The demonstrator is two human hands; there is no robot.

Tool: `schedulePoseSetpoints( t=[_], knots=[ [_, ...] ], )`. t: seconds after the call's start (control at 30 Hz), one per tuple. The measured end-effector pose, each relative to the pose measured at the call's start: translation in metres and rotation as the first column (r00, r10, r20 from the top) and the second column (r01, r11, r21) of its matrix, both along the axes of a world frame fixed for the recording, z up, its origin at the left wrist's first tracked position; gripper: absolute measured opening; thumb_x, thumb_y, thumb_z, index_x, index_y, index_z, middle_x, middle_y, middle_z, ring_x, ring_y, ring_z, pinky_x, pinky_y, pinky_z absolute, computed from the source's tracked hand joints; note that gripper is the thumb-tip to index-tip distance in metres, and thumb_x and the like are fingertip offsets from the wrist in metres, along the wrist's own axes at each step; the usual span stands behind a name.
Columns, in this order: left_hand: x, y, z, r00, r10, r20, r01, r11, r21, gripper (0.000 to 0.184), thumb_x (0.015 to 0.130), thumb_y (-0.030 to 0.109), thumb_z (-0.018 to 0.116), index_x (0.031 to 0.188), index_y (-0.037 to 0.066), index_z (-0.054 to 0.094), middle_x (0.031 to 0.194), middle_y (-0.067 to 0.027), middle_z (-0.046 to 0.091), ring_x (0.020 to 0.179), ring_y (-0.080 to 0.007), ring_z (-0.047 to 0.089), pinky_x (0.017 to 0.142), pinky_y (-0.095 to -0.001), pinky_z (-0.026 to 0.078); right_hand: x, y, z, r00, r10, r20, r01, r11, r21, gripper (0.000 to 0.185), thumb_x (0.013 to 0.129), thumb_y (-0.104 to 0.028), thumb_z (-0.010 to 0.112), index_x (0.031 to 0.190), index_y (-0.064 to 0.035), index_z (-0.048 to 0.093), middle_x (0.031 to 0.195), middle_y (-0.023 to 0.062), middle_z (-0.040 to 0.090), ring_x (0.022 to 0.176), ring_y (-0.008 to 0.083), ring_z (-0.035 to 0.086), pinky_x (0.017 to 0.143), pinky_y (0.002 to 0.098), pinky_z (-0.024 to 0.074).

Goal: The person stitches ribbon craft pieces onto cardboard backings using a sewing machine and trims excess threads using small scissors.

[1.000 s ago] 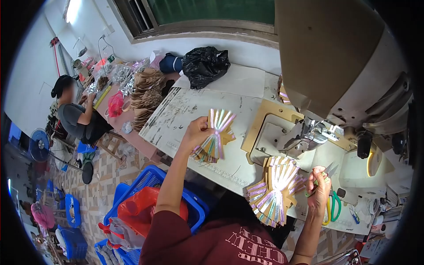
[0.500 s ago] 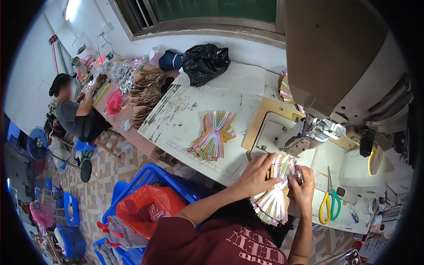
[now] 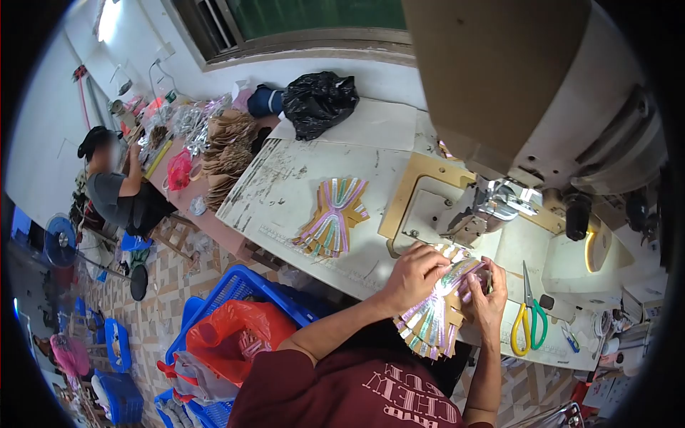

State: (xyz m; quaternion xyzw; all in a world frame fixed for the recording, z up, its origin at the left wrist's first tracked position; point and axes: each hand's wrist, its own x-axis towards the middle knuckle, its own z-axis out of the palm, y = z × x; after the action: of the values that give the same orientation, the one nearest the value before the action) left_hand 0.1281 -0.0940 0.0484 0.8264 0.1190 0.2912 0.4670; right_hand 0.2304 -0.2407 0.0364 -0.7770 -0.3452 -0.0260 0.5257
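A stack of brown card pieces with shiny ribbon strips point(image 3: 433, 324), fanned and narrow at the waist, hangs over the table's front edge. My left hand point(image 3: 416, 279) grips its left side near the waist, fingers bent over the strips. My right hand point(image 3: 488, 295) holds its right edge with thumb and fingers pinched together. Just beyond my hands stands the sewing machine head point(image 3: 499, 203) with its metal work plate point(image 3: 428, 214). Another similar stack of ribboned card pieces point(image 3: 333, 217) lies on the white table to the left.
Scissors with yellow and green handles point(image 3: 529, 321) lie right of my hands. A black plastic bag point(image 3: 319, 103) sits at the back of the table point(image 3: 285, 189). Below left stands a blue basket point(image 3: 282, 285) holding a red bag point(image 3: 239, 335). Another person point(image 3: 114, 182) works at a pink table.
The held stack has tilted, so its strips now show lilac and green instead of bright glare. Both hands stay on it. The whole view has shifted slightly.
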Motion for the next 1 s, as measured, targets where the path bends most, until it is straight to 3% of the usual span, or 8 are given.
schedulePoseSetpoints(
  t=[0.1,0.37,0.57,0.63,0.7,0.73,0.83,1.0],
  knots=[
    [0.009,0.007,0.009,0.973,-0.228,0.042,0.216,0.827,-0.52,0.008,0.077,0.004,0.059,0.083,-0.001,0.056,0.074,-0.0011,0.058,0.065,-0.0037,0.052,0.057,-0.0173,0.043,0.003,-0.006,0.022,0.767,0.226,-0.601,-0.116,0.969,0.217,0.023,0.076,-0.011,0.06,0.093,0.0031,0.052,0.079,0.0076,0.057,0.069,0.0131,0.056,0.062,0.0245,0.0458],
    [0.024,0.021,0.046,0.924,-0.329,0.195,0.365,0.605,-0.707,0.01,0.077,0.0,0.058,0.086,-0.001,0.054,0.078,-0.0038,0.058,0.07,-0.0066,0.054,0.062,-0.0192,0.045,0.004,-0.009,0.065,0.762,0.241,-0.601,-0.077,0.955,0.286,0.012,0.078,-0.012,0.06,0.08,-0.0019,0.054,0.069,0.0001,0.055,0.059,0.0054,0.05,0.055,0.0192,0.042],
    [0.03,0.025,0.082,0.87,-0.493,-0.006,0.377,0.672,-0.638,0.015,0.076,0.009,0.062,0.086,-0.001,0.058,0.073,0.0002,0.057,0.065,-0.0024,0.05,0.059,-0.016,0.04,0.0,0.005,0.085,0.643,0.38,-0.665,-0.121,0.908,0.401,0.016,0.078,-0.014,0.061,0.083,-0.0001,0.055,0.064,0.0026,0.055,0.054,0.0076,0.051,0.048,0.019,0.0411],
    [0.034,0.036,0.087,0.828,-0.54,-0.152,0.386,0.745,-0.544,0.009,0.075,0.008,0.062,0.078,0.0,0.06,0.067,0.0022,0.055,0.061,-0.0017,0.048,0.056,-0.0159,0.038,0.001,0.01,0.08,0.755,0.321,-0.571,-0.092,0.915,0.392,0.013,0.078,-0.008,0.058,0.086,0.0018,0.055,0.068,0.0063,0.056,0.054,0.0097,0.052,0.05,0.0202,0.0418],
    [0.039,0.04,0.091,0.839,-0.528,-0.128,0.382,0.74,-0.554,0.01,0.075,0.009,0.061,0.07,0.001,0.06,0.061,0.0041,0.053,0.057,-0.001,0.046,0.054,-0.0159,0.036,0.002,0.019,0.067,0.991,-0.07,0.117,0.026,0.939,0.342,0.014,0.075,0.001,0.055,0.089,0.0037,0.055,0.07,0.0103,0.056,0.057,0.0134,0.053,0.051,0.0215,0.0425],
    [0.041,0.043,0.092,0.836,-0.532,-0.135,0.377,0.736,-0.562,0.011,0.076,0.01,0.061,0.069,0.001,0.06,0.062,0.0037,0.054,0.057,-0.0011,0.046,0.054,-0.016,0.036,0.015,0.019,0.076,0.793,-0.127,0.596,-0.061,0.957,0.285,0.028,0.067,0.008,0.054,0.095,0.0028,0.056,0.08,0.0131,0.055,0.06,0.0158,0.053,0.052,0.0226,0.0433],
    [0.049,0.044,0.091,0.838,-0.541,-0.067,0.382,0.67,-0.636,0.012,0.076,0.011,0.059,0.068,0.003,0.058,0.064,0.0017,0.056,0.059,-0.0023,0.049,0.055,-0.0176,0.039,0.012,0.015,0.09,0.791,0.027,0.611,-0.022,1.0,-0.016,0.046,0.056,0.001,0.064,0.101,-0.0079,0.058,0.098,0.0112,0.052,0.057,0.0157,0.05,0.051,0.0263,0.0454],
    [0.058,0.047,0.097,0.866,-0.5,0.004,0.343,0.589,-0.732,0.008,0.073,0.009,0.061,0.07,0.004,0.056,0.066,-0.002,0.057,0.061,-0.0058,0.054,0.057,-0.0183,0.043,0.023,0.025,0.091,0.751,0.04,0.659,-0.085,0.996,0.036,0.033,0.059,-0.004,0.065,0.091,-0.0087,0.061,0.091,0.0111,0.054,0.063,0.0189,0.056,0.05,0.0269,0.0455]
  ],
)
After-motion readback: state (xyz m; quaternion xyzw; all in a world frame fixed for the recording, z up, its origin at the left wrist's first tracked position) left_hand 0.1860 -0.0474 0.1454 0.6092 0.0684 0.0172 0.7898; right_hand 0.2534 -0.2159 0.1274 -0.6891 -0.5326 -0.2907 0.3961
